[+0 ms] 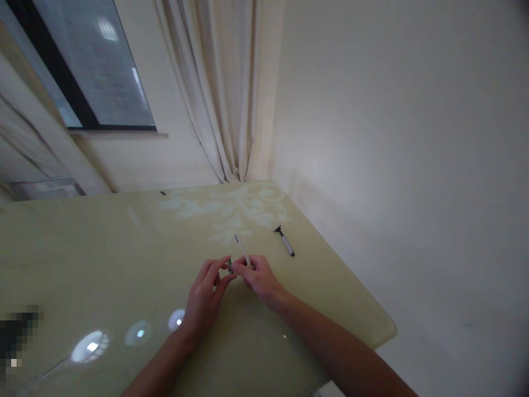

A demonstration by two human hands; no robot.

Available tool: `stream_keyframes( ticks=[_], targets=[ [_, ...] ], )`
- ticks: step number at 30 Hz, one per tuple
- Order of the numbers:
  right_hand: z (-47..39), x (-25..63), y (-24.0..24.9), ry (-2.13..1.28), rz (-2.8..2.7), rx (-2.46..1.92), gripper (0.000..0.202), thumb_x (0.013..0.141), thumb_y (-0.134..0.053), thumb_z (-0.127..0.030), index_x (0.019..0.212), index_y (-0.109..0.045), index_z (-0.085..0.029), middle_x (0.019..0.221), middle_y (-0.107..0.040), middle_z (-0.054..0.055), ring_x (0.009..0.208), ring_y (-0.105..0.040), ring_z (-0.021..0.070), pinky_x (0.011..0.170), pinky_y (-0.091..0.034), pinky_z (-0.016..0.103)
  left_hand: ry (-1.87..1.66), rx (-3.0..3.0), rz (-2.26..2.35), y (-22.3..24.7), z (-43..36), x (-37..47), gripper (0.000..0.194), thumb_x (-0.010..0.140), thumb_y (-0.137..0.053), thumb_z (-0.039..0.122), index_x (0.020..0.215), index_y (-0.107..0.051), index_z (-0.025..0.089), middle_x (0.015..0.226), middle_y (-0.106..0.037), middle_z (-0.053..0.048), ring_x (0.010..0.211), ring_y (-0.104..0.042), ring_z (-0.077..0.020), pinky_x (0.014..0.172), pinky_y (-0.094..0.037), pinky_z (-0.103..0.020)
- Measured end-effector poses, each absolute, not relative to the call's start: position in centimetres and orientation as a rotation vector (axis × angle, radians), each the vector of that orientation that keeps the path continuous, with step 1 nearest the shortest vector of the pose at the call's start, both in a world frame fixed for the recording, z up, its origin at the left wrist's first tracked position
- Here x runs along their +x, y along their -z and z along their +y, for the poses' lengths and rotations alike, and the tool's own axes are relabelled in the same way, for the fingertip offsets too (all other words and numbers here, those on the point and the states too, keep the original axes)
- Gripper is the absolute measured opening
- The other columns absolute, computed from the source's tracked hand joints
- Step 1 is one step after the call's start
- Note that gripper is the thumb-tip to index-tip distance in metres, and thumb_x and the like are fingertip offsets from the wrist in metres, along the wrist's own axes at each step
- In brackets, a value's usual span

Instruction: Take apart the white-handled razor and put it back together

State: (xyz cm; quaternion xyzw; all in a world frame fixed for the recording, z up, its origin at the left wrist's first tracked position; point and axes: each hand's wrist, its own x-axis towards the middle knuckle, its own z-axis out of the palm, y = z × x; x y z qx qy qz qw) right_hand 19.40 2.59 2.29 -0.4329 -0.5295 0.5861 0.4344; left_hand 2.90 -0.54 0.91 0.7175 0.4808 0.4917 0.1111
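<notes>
My left hand pinches a small, flat, dark-greenish piece between thumb and fingertips, holding it upright just above the table. The piece is too small for me to make out its kind. In my right hand is a white toothbrush, its dark-bristled head pointing away from me. The right fingertips meet the small piece or come very close to it. Beyond the right hand lies a razor with a grey-and-black handle and a black head, touched by neither hand.
The pale yellow-green glossy table carries a white floral pattern and light reflections. Near its far edge lies a small black object. A wall borders the right side; curtains and a window stand behind. A pixelated dark patch covers the lower left.
</notes>
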Motion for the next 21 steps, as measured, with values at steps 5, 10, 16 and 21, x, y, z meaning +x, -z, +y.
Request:
stream_keyframes(
  ticks=[5,10,16,21],
  targets=[
    [2.5,19.7,-2.6,-1.5,-1.274,-1.089,0.031,0.076,-0.075,-0.046,0.075,-0.065,-0.017,0.047,-0.043,-0.009,0.044,-0.033,0.0069,0.043,-0.022,0.023,-1.45,2.112,1.376,-0.7,-0.9,3.1,0.032,0.096,-0.064,0.035,0.126,-0.062,0.023,0.097,-0.063,-0.002,0.067,-0.057,-0.0116,0.068,-0.054,-0.026],
    [2.8,20.2,-2.6,-1.542,-1.183,-1.12,0.031,0.072,-0.077,-0.045,0.072,-0.06,-0.019,0.045,-0.039,-0.01,0.042,-0.031,0.0067,0.041,-0.02,0.023,-1.432,2.069,1.329,-0.9,-0.8,3.1,0.015,0.095,-0.066,0.029,0.108,-0.068,0.024,0.093,-0.061,0.0,0.066,-0.057,-0.0107,0.066,-0.052,-0.024],
    [2.7,20.4,-2.5,-1.643,-1.242,-1.09,0.035,0.07,-0.081,-0.045,0.074,-0.059,-0.018,0.049,-0.044,-0.01,0.043,-0.033,0.006,0.042,-0.021,0.022,-1.358,2.062,1.284,-0.1,-1.0,3.1,0.009,0.09,-0.071,0.024,0.096,-0.065,0.023,0.089,-0.059,0.001,0.065,-0.053,-0.0104,0.064,-0.049,-0.023],
    [2.5,20.7,-2.3,-1.676,-1.356,-1.048,0.038,0.073,-0.082,-0.049,0.076,-0.063,-0.016,0.054,-0.05,-0.006,0.045,-0.035,0.0063,0.044,-0.021,0.023,-1.331,2.001,1.313,-0.1,-1.0,2.8,0.031,0.086,-0.075,0.026,0.114,-0.062,0.024,0.087,-0.059,0.002,0.065,-0.053,-0.011,0.062,-0.05,-0.022]
  ],
)
